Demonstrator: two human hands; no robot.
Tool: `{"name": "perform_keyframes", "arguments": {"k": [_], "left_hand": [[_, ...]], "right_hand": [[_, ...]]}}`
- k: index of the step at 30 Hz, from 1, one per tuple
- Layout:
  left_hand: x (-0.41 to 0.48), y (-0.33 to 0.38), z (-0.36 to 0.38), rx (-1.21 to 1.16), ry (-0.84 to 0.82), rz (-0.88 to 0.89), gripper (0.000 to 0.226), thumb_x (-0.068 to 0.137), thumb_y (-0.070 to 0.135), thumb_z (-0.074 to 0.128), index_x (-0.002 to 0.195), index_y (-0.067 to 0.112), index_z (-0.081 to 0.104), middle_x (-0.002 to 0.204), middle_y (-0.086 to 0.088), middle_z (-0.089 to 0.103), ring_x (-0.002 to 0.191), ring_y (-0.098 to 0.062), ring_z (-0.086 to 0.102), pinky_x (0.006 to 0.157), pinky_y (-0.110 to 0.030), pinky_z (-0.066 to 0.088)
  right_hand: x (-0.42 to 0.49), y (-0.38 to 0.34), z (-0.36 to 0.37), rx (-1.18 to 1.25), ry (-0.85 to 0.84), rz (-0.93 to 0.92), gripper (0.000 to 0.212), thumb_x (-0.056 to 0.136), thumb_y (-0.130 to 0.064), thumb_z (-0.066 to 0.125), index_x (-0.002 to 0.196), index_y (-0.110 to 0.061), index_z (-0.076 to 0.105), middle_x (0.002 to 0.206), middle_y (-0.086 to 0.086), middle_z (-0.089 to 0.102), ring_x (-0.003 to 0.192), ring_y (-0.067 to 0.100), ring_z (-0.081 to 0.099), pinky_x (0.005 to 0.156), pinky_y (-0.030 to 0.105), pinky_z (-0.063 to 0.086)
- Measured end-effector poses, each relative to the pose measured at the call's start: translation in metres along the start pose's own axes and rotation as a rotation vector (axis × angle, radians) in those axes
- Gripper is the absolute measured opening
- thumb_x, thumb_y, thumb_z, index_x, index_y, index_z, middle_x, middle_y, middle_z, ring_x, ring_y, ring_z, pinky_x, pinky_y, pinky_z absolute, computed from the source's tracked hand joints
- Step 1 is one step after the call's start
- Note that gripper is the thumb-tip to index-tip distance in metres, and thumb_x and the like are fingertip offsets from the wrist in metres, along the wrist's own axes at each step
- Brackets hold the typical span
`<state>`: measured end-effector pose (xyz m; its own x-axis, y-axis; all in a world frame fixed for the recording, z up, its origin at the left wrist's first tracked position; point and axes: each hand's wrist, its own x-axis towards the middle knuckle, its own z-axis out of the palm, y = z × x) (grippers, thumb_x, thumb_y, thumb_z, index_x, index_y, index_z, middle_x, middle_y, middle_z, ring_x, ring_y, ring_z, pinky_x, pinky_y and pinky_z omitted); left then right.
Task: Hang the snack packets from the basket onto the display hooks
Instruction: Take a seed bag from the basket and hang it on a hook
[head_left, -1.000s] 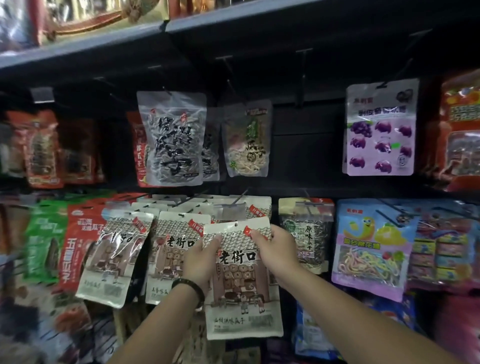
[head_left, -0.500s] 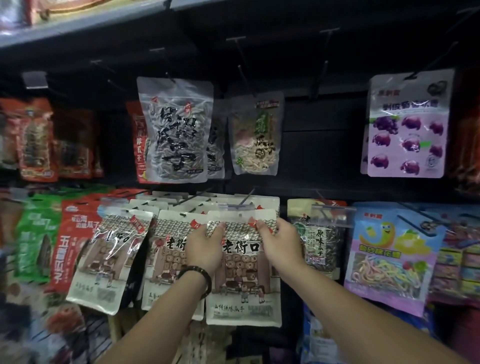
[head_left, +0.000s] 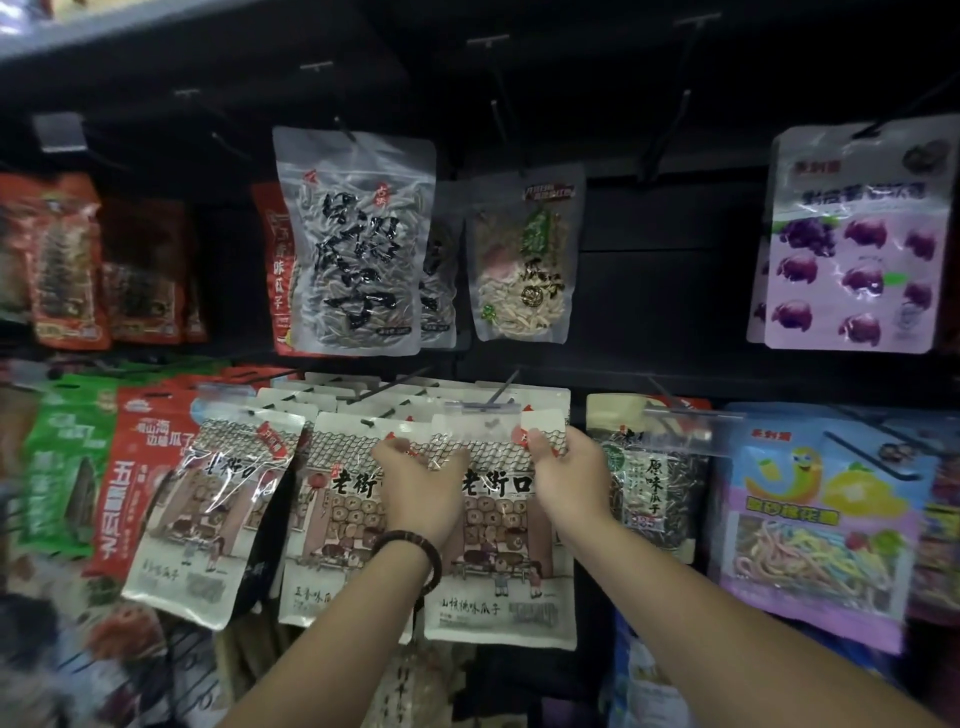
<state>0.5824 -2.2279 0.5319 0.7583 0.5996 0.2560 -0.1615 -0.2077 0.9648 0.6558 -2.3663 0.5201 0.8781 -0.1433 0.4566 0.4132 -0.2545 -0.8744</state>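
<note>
A white snack packet (head_left: 498, 582) with a tiled-roof picture and black characters is held up at the lower row of hooks. My left hand (head_left: 423, 488) grips its upper left corner and my right hand (head_left: 569, 480) grips its upper right corner. Its top edge sits right at the tip of a black display hook (head_left: 501, 389) with a clear price tag. Whether the hook passes through the packet's hole is hidden by the tag. Behind it hang more packets of the same kind (head_left: 337, 519). The basket is out of view.
Another matching packet (head_left: 208, 519) hangs tilted at the left, next to red and green packs (head_left: 130, 467). Seed packs (head_left: 358, 244) hang above, purple candy (head_left: 857, 249) at the upper right, sour-strip candy (head_left: 821, 525) at the right. Bare hooks (head_left: 670, 124) stick out at the top.
Both hands have raised the white packet up to the hook's tip. The view has shifted closer to the shelf.
</note>
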Motion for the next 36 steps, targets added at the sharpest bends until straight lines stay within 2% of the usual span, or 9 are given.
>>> {"name": "perform_keyframes", "arguments": {"k": [2, 4, 6, 9, 14, 21, 25, 30, 36], "left_hand": [[-0.015, -0.007, 0.003, 0.054, -0.022, 0.070, 0.080, 0.092, 0.025, 0.081, 0.148, 0.029, 0.024, 0.135, -0.003, 0.051, 0.086, -0.015, 0.067, 0.061, -0.024, 0.060], [-0.035, -0.022, 0.008, 0.177, -0.056, 0.208, 0.093, 0.091, 0.027, 0.081, 0.155, 0.039, 0.015, 0.150, -0.005, 0.043, 0.119, -0.024, 0.064, 0.093, -0.039, 0.063], [-0.047, -0.038, 0.014, 0.266, -0.149, 0.306, 0.103, 0.090, 0.025, 0.079, 0.160, 0.043, 0.006, 0.171, 0.003, 0.015, 0.157, -0.024, 0.025, 0.127, -0.052, 0.035], [-0.050, -0.055, 0.021, 0.370, -0.241, 0.304, 0.108, 0.090, 0.026, 0.076, 0.162, 0.042, -0.002, 0.175, 0.008, -0.012, 0.163, -0.023, -0.012, 0.132, -0.054, 0.011], [-0.044, -0.065, 0.030, 0.422, -0.334, 0.216, 0.100, 0.092, 0.036, 0.075, 0.166, 0.030, 0.008, 0.175, 0.000, 0.001, 0.163, -0.033, 0.006, 0.131, -0.056, 0.021], [-0.063, -0.079, 0.031, 0.471, -0.402, 0.232, 0.081, 0.093, 0.041, 0.071, 0.161, 0.031, 0.028, 0.173, 0.001, 0.010, 0.162, -0.028, 0.017, 0.130, -0.047, 0.026], [-0.106, -0.096, 0.028, 0.510, -0.455, 0.261, 0.060, 0.093, 0.038, 0.070, 0.146, 0.031, 0.043, 0.149, 0.005, 0.035, 0.140, -0.019, 0.044, 0.121, -0.039, 0.041], [-0.189, -0.138, 0.031, 0.543, -0.657, 0.311, 0.028, 0.092, 0.031, 0.068, 0.118, 0.033, 0.058, 0.116, 0.013, 0.049, 0.098, -0.004, 0.055, 0.085, -0.015, 0.044], [-0.306, -0.226, 0.046, 0.611, -0.931, 0.294, 0.010, 0.092, 0.026, 0.066, 0.101, 0.025, 0.062, 0.101, 0.008, 0.058, 0.091, -0.015, 0.056, 0.080, -0.031, 0.042]], "right_hand": [[0.005, -0.002, 0.000, 0.014, 0.004, -0.004, 0.039, 0.107, -0.038, 0.064, 0.114, -0.001, 0.070, 0.108, 0.025, 0.074, 0.103, 0.043, 0.071, 0.094, 0.055, 0.057], [0.011, -0.002, 0.000, -0.006, 0.005, -0.004, 0.047, 0.107, -0.038, 0.063, 0.125, 0.005, 0.066, 0.107, 0.024, 0.073, 0.103, 0.040, 0.070, 0.097, 0.051, 0.055], [0.014, 0.003, 0.000, -0.039, 0.010, -0.018, 0.052, 0.106, -0.046, 0.061, 0.124, 0.003, 0.066, 0.094, 0.011, 0.067, 0.089, 0.032, 0.066, 0.095, 0.047, 0.055], [0.012, 0.005, 0.003, -0.041, 0.052, -0.009, 0.048, 0.108, -0.042, 0.060, 0.123, 0.003, 0.065, 0.101, 0.008, 0.069, 0.095, 0.029, 0.067, 0.097, 0.053, 0.055], [0.017, 0.013, 0.004, -0.050, -0.004, 0.028, 0.044, 0.106, -0.050, 0.057, 0.095, -0.008, 0.065, 0.091, 0.015, 0.070, 0.090, 0.038, 0.069, 0.080, 0.048, 0.055], [-0.002, 0.013, -0.033, -0.288, -0.246, 0.064, 0.048, 0.106, -0.037, 0.065, 0.147, -0.016, 0.052, 0.124, 0.002, 0.072, 0.106, 0.022, 0.070, 0.082, 0.033, 0.053], [-0.067, 0.037, -0.077, -0.441, -0.279, -0.045, 0.064, 0.105, -0.034, 0.065, 0.161, -0.020, 0.038, 0.153, 0.003, 0.054, 0.142, 0.022, 0.053, 0.114, 0.037, 0.046], [-0.169, 0.112, -0.145, -0.342, -0.333, 0.025, 0.024, 0.097, -0.023, 0.075, 0.114, -0.034, 0.063, 0.107, -0.012, 0.068, 0.101, 0.004, 0.067, 0.094, 0.036, 0.059], [-0.301, 0.223, -0.232, -0.404, -0.438, 0.236, 0.027, 0.095, -0.014, 0.074, 0.099, -0.038, 0.062, 0.090, -0.012, 0.070, 0.082, 0.005, 0.067, 0.082, 0.026, 0.057]]}}
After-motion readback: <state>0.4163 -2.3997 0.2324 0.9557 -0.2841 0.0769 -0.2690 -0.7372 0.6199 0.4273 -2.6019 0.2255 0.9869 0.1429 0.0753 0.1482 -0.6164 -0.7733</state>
